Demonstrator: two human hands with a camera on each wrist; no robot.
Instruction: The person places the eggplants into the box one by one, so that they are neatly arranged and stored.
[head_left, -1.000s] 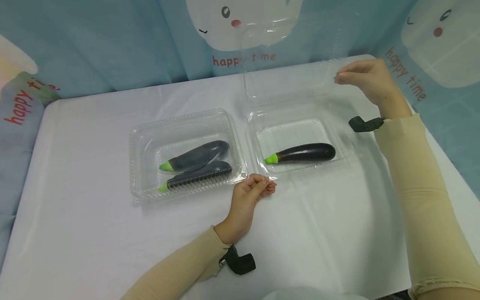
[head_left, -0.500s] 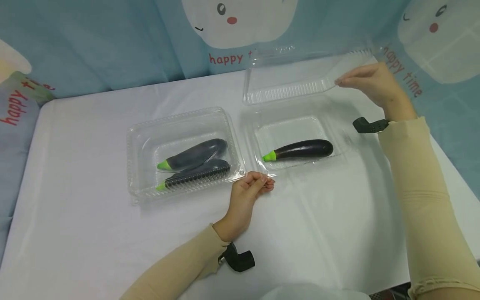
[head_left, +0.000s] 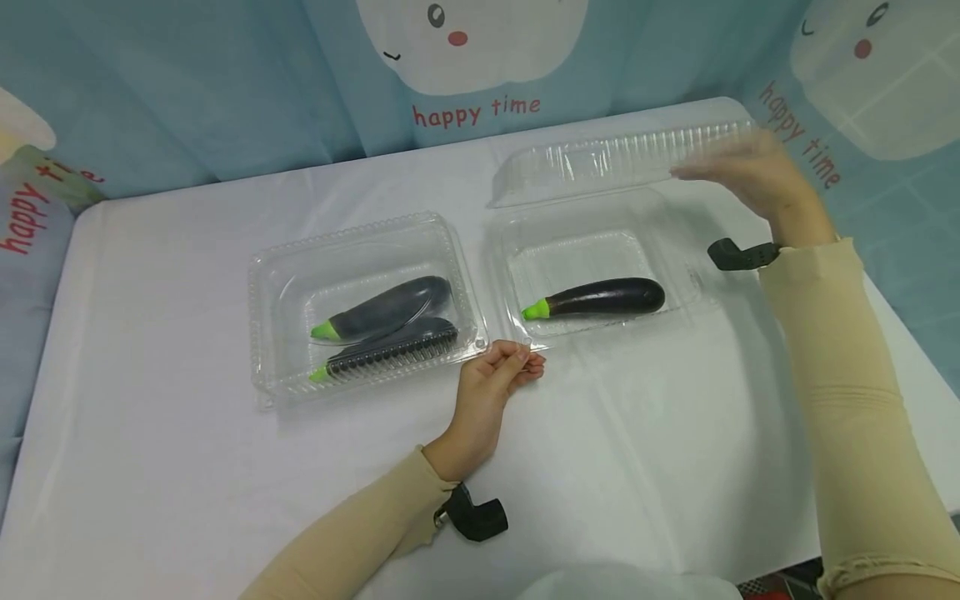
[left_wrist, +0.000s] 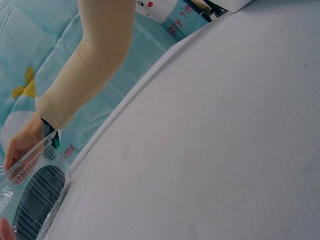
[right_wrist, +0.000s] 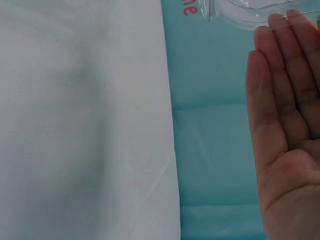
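In the head view, my left hand [head_left: 483, 400] pinches the front left corner of a clear plastic clamshell box [head_left: 562, 237]. One dark eggplant [head_left: 607, 297] with a bright green stem end lies inside it, uncovered. The box's ribbed lid [head_left: 585, 171] leans back behind the base. My right hand [head_left: 742, 175], blurred in the head view, is at the lid's right end. In the right wrist view its fingers [right_wrist: 287, 80] are straight, with the lid's clear edge at their tips. The thumb is out of that view.
Left of the box stands a closed clamshell box [head_left: 360, 242] with two eggplants [head_left: 397, 308] under its lid. Both boxes stand on a table with a white cloth [head_left: 165, 467]. A blue printed curtain [head_left: 225, 83] hangs behind the table.
The lid of the right box has swung back and down from upright, away from its base. My right hand has followed it slightly and its fingers have straightened. The left hand stays at the corner.
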